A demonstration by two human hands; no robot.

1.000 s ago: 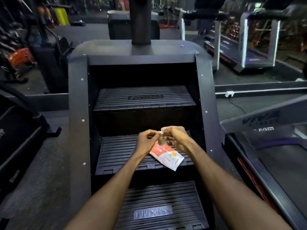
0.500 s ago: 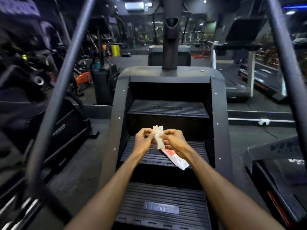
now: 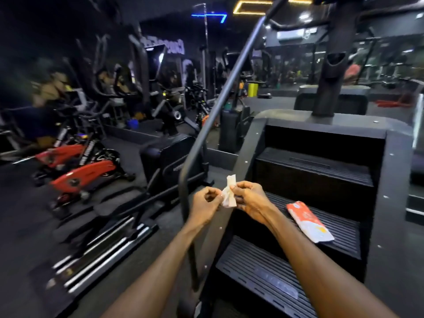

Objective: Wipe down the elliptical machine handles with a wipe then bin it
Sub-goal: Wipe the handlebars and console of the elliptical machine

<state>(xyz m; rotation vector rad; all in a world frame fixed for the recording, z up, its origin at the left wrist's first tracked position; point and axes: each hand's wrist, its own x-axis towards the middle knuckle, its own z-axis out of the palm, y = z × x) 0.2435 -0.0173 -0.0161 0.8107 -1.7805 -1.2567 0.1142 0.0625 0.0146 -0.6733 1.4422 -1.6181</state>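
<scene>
Pinching white wipe (image 3: pixel 229 191) between hands; packet (image 3: pixel 308 222) lettering unreadable.

Both arms reach forward, the left hand (image 3: pixel 205 204) and right hand (image 3: pixel 249 200) close together with fingers curled, pinching.

Wipe packet (image 3: pixel 309 222) left right hand (image 3: pixel 249 200), now lies on stair step (image 3: pixel 339 228).

I see both hands raised over stair machine (image 3: pixel 387 157). Left hand (image 3: pixel 205 206) and right hand (image 3: pixel 249 200) pinch folded white wipe (image 3: pixel 229 193) between them. Orange-white wipe packet (image 3: pixel 308 222) lies on middle step (image 3: pixel 339 228). Dark handrail (image 3: pixel 220 106) slants just beyond left hand. Red bikes (image 3: pixel 80 173) at left.
</scene>
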